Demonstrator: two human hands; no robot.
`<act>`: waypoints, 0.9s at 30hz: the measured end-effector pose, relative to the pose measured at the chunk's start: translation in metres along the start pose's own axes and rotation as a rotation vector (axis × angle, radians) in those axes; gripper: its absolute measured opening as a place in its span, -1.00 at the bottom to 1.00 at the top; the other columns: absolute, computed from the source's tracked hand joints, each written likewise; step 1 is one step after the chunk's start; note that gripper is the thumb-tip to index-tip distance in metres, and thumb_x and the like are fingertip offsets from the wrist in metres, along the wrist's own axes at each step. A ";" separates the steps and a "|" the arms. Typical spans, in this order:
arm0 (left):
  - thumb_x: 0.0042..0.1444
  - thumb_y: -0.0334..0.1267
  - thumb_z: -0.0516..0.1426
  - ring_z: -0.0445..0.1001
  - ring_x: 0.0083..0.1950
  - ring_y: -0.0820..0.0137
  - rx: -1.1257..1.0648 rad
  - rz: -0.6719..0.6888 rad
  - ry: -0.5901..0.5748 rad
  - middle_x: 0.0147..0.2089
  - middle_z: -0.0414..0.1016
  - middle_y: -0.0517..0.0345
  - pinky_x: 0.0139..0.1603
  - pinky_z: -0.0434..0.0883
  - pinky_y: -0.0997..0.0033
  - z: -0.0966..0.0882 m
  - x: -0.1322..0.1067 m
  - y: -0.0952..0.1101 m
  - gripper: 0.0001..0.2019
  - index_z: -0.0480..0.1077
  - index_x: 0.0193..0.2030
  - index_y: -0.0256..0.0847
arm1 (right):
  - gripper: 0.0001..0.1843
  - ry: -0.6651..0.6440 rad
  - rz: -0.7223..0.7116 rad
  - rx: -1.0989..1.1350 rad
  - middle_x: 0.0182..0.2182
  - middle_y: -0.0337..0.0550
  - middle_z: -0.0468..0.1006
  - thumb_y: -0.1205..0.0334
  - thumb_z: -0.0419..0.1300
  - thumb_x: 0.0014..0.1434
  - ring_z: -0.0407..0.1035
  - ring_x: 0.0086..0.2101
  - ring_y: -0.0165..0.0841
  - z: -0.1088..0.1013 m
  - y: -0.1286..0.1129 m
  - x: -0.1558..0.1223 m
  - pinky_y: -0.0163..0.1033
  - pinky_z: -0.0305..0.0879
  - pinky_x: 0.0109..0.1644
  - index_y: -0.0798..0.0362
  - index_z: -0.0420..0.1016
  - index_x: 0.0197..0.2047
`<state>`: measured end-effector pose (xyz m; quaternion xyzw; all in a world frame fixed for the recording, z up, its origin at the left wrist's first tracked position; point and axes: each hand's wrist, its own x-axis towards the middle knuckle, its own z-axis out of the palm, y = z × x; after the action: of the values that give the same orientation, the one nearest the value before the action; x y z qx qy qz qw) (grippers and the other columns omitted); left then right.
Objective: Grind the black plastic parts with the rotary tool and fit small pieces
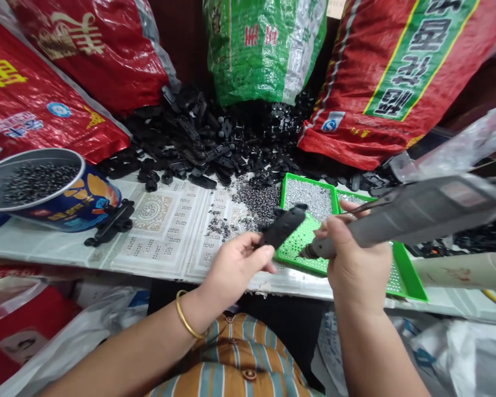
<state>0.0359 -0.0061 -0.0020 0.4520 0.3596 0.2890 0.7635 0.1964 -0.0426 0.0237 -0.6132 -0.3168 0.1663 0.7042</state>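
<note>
Hands are working over the table edge. The left hand (pixel 235 264) is pinching a flat black plastic part (pixel 283 226), holding it up above the green tray (pixel 409 281). The right hand (pixel 355 259) is wrapping tight around a grey power screwdriver (pixel 417 212) (its tip is pointing at the part). Tiny screws (pixel 310 198) are lying in the tray.
</note>
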 end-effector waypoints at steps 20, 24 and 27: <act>0.11 -0.20 0.07 0.00 -0.61 0.62 -0.180 -0.063 0.059 -0.63 -0.01 0.43 -0.42 0.45 0.42 0.000 0.002 -0.021 -0.85 0.23 -0.35 -0.23 | -0.53 0.002 -0.116 0.322 -0.74 -0.39 0.27 -0.19 0.11 -0.04 0.16 -0.74 -0.47 0.001 0.040 0.007 -0.33 0.08 -0.68 0.10 0.35 -0.33; 0.08 -0.23 0.08 0.03 -0.61 0.61 -0.162 -0.104 0.061 -0.66 0.01 0.43 -0.41 0.44 0.42 0.001 0.001 -0.020 -0.87 0.22 -0.37 -0.23 | -0.52 0.007 -0.122 0.305 -0.74 -0.39 0.26 -0.19 0.09 -0.04 0.16 -0.74 -0.47 0.001 0.042 0.007 -0.32 0.09 -0.68 0.10 0.35 -0.33; 0.06 -0.23 0.08 0.04 -0.62 0.61 -0.137 -0.117 0.076 -0.68 0.00 0.44 -0.40 0.44 0.39 0.001 0.001 -0.021 -0.88 0.23 -0.35 -0.23 | -0.51 -0.006 -0.100 0.303 -0.74 -0.39 0.26 -0.20 0.09 -0.05 0.16 -0.74 -0.46 0.000 0.043 0.006 -0.32 0.09 -0.67 0.10 0.34 -0.33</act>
<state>0.0394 -0.0144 -0.0208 0.3656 0.3935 0.2846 0.7941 0.2076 -0.0303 -0.0170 -0.4830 -0.3205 0.1785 0.7951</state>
